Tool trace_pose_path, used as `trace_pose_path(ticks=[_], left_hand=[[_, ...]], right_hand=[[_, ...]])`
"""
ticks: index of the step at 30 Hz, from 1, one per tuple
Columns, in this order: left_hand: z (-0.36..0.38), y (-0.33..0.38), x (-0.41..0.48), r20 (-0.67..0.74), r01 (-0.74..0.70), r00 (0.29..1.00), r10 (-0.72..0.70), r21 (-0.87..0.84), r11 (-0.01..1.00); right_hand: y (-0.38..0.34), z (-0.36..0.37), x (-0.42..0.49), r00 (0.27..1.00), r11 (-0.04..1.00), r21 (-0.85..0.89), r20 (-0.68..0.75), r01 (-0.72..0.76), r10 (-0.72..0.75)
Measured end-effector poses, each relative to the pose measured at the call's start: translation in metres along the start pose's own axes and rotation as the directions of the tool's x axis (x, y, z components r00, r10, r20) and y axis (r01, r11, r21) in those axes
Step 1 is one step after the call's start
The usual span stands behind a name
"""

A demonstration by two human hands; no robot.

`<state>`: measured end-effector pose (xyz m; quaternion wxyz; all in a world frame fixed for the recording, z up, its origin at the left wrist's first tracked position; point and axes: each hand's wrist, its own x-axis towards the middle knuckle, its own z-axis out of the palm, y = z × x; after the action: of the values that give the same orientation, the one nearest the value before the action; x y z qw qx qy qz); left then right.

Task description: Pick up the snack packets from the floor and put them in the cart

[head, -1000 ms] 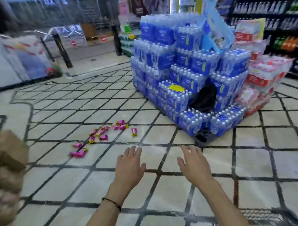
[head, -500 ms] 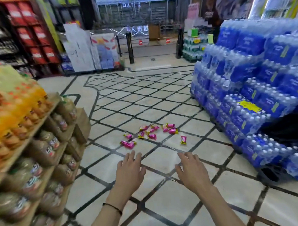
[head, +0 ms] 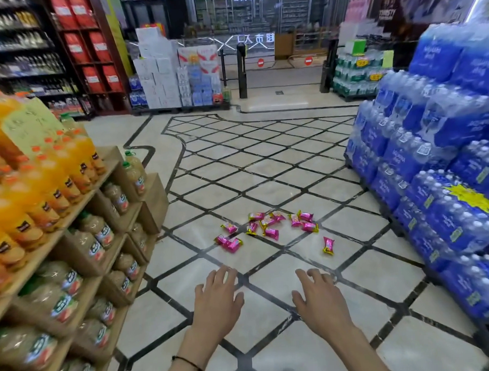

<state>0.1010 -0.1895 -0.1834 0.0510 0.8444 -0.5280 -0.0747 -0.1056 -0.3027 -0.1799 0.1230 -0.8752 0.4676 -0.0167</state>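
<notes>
Nearer now, about twelve packets (head: pixel 271 233) lie scattered on the floor (head: pixel 265 184), on the far side of the left hand (head: pixel 216 301) and right hand (head: pixel 321 299), both grips wide, empty.

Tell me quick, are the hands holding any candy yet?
Left hand: open, fingers spread, holding nothing.
Right hand: open, holding nothing.
The pink snack packets all lie on the floor.

Tiled floor (head: pixel 264 162), pink snack packets (head: pixel 267 226) scattered, stacked water packs (head: pixel 434 191)
</notes>
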Motion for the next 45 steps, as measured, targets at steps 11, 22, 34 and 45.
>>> trace_pose_path(ticks=[11, 22, 34, 45], left_hand=[[-0.011, -0.003, 0.182, 0.072, 0.140, 0.987, -0.142, 0.039, 0.989], [0.005, -0.036, 0.333, 0.198, 0.250, 0.950, -0.243, -0.009, 0.968], [0.030, -0.126, 0.550, 0.259, 0.300, 0.934, -0.246, -0.196, 0.933], [0.053, -0.171, 0.713, 0.306, 0.388, 0.902, -0.303, -0.271, 0.881]], right_hand=[[0.028, -0.004, 0.210, 0.995, 0.989, 0.134, 0.073, 0.059, -0.069], [0.023, 0.011, 0.374, 0.984, 0.984, 0.151, 0.133, 0.094, -0.115], [-0.023, 0.050, 0.593, 0.969, 0.994, 0.087, 0.231, 0.067, -0.085], [-0.026, 0.083, 0.752, 0.921, 0.998, 0.068, 0.390, -0.006, -0.021]])
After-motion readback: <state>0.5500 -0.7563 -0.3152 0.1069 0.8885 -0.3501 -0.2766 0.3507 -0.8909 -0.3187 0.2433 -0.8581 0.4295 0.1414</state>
